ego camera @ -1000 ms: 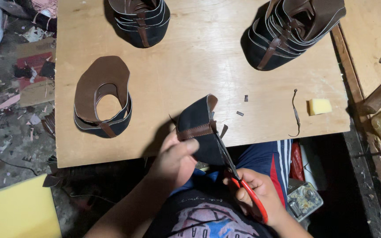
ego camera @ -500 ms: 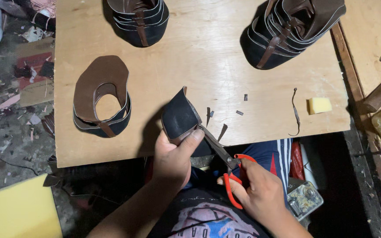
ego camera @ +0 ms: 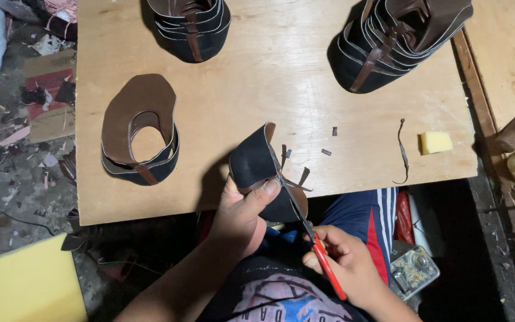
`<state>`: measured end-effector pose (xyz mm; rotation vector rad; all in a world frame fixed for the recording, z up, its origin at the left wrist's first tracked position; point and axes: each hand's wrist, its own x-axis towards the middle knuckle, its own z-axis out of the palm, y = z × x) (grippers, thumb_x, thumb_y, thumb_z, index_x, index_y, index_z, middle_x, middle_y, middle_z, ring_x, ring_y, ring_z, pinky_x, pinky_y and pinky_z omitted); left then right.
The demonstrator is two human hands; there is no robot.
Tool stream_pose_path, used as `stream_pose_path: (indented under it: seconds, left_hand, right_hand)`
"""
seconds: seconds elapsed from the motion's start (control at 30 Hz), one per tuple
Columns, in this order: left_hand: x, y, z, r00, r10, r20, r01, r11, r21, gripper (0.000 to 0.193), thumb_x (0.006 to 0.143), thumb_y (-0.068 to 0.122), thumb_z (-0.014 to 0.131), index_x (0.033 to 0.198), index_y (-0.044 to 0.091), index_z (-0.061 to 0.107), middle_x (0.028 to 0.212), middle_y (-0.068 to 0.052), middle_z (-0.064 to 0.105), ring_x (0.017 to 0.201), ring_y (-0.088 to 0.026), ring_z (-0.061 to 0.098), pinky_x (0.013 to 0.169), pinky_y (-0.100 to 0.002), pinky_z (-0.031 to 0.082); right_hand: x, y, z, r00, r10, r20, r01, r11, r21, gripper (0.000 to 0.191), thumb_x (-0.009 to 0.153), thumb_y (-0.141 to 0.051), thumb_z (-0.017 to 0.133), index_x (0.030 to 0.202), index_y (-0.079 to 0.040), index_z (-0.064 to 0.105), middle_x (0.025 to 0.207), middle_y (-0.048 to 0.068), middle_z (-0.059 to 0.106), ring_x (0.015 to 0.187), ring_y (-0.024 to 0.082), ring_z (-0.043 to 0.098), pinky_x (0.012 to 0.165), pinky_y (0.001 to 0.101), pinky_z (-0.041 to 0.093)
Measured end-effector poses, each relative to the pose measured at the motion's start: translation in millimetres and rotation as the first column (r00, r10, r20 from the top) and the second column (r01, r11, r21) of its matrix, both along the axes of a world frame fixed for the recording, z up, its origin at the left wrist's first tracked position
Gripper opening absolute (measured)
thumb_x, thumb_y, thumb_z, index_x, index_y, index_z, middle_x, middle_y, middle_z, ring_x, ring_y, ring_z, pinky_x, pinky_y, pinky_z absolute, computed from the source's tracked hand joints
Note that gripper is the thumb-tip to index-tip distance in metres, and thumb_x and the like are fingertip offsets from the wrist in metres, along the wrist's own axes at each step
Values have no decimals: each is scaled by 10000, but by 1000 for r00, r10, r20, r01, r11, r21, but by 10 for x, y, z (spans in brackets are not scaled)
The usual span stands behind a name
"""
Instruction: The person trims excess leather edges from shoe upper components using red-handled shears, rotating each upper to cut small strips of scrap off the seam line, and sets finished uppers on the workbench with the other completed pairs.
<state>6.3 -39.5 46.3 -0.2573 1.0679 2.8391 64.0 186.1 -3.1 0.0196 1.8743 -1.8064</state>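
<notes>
Both hands work at the board's near edge: the left hand [ego camera: 242,211] grips a dark shoe upper [ego camera: 257,164], the right hand [ego camera: 344,262] holds red-handled scissors [ego camera: 308,229] trimming its edge. A slip could nick the thumb close beside the blades. Farther off sit stacked uppers [ego camera: 189,24].

Black shoe upper piece [ego camera: 256,164] with brown lining, curled, held upright over the table's near edge. Red-handled scissors [ego camera: 308,229] lie slanted at its right edge, blades against a thin trimmed strip.
</notes>
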Motion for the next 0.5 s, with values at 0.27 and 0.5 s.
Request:
stream_pose_path:
  seconds: [0.27,0.5]
  left_hand:
    - [-11,-14,-80,999,-40,-3,40,982,182,445,967,-9,643,1387,100,546,1215,-39,658,1135,-168,618,1022,-403,502]
    - [3,-41,-189,998,-59,23,52,966,252,368,978,22,634,1334,102,582,1195,-40,663,1133,-170,624,1036,-407,499]
  right_hand:
    - [-76,-10,110,999,33,34,-34,999,31,350,810,-74,823,1124,-13,680,803,-29,592,668,35,514,579,209,423]
    - [-120,-17,163,997,71,-27,-69,995,68,407,786,-140,844,1139,-24,678,825,-31,626,687,37,553,599,211,464]
